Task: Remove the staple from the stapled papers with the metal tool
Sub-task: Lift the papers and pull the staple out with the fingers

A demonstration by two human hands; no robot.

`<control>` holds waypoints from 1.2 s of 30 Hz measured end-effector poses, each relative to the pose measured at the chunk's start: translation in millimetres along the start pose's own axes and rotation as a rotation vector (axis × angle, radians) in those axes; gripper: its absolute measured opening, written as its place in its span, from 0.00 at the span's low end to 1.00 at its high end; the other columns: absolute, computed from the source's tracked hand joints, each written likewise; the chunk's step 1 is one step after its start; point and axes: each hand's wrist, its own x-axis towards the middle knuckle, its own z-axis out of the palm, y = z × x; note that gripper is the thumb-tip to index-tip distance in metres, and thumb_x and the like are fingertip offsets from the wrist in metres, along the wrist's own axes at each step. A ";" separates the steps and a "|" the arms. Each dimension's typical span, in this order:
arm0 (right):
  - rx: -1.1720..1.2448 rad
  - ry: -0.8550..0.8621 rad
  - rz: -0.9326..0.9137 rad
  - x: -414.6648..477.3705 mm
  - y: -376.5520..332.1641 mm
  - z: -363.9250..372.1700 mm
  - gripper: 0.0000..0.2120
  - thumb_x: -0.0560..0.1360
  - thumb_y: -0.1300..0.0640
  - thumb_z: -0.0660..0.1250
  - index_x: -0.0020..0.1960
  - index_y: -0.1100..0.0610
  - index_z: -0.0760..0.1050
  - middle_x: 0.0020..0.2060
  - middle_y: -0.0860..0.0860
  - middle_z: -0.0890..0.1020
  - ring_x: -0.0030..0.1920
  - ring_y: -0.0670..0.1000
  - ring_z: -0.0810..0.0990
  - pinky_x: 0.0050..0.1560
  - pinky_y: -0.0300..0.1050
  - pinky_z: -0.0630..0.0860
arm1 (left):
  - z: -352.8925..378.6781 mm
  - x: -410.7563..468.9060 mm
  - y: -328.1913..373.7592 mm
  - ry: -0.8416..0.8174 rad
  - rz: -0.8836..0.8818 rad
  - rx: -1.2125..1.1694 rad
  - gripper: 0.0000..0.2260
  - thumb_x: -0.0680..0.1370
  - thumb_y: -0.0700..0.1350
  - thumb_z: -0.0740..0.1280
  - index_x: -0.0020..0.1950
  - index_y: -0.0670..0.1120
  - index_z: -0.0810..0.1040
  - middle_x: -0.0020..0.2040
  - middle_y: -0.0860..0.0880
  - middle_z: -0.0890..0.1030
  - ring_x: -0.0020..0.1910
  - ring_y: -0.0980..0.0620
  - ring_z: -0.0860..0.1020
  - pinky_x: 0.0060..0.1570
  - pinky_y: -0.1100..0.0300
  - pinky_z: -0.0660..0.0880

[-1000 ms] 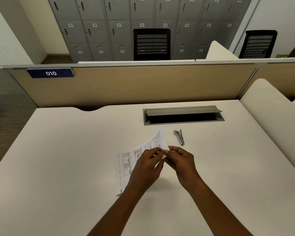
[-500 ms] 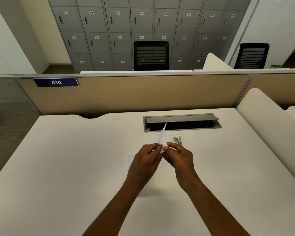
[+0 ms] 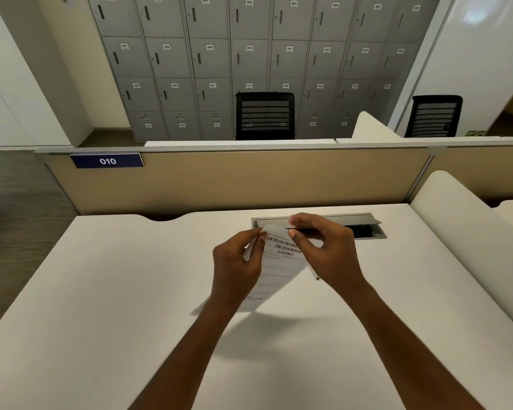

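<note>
Stapled papers (image 3: pixel 274 267) lifted off the white desk (image 3: pixel 116 291), both my hands pinching the top edge.

Thin white printed sheets, bold heading, bowed; left hand (image 3: pixel 237 267) grips one corner, right hand (image 3: pixel 326 255) thumb-and-forefinger on the other. One slim metal tool (image 3: pixel 315 273), I think, peeks out beneath the right hand.
</note>
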 end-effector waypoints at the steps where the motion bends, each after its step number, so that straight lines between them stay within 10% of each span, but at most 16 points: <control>1: -0.055 -0.016 -0.062 6.6 -5.8 -3.1 0.10 0.74 0.61 0.75 0.55 0.60 0.84 0.49 0.49 0.87 0.50 0.45 0.85 0.54 0.42 0.82 | -3.1 4.8 3.2 0.001 -0.037 -0.032 0.06 0.80 0.40 0.72 0.56 0.43 0.86 0.49 0.49 0.88 0.46 0.56 0.84 0.42 0.62 0.82; 8: -0.155 -0.227 -0.193 42.0 -45.9 -11.3 0.09 0.74 0.53 0.75 0.53 0.55 0.85 0.49 0.45 0.87 0.48 0.45 0.84 0.57 0.57 0.78 | -24.5 32.0 28.2 -0.068 -0.175 -0.313 0.06 0.82 0.42 0.70 0.56 0.44 0.86 0.46 0.52 0.88 0.46 0.49 0.86 0.37 0.59 0.83; 22: -0.090 -0.382 -0.081 33.6 -50.4 2.9 0.06 0.75 0.54 0.75 0.49 0.55 0.85 0.41 0.45 0.86 0.43 0.46 0.84 0.43 0.38 0.79 | -42.7 11.2 19.7 -0.169 -0.283 -0.490 0.06 0.80 0.48 0.71 0.55 0.50 0.86 0.48 0.49 0.88 0.48 0.44 0.87 0.42 0.48 0.86; 36: -0.125 -0.430 -0.020 22.3 -54.1 0.1 0.06 0.77 0.53 0.72 0.50 0.54 0.85 0.44 0.46 0.87 0.44 0.50 0.83 0.46 0.50 0.80 | -50.4 6.4 19.8 -0.242 -0.323 -0.462 0.06 0.81 0.46 0.71 0.56 0.48 0.86 0.49 0.50 0.88 0.50 0.46 0.87 0.45 0.47 0.86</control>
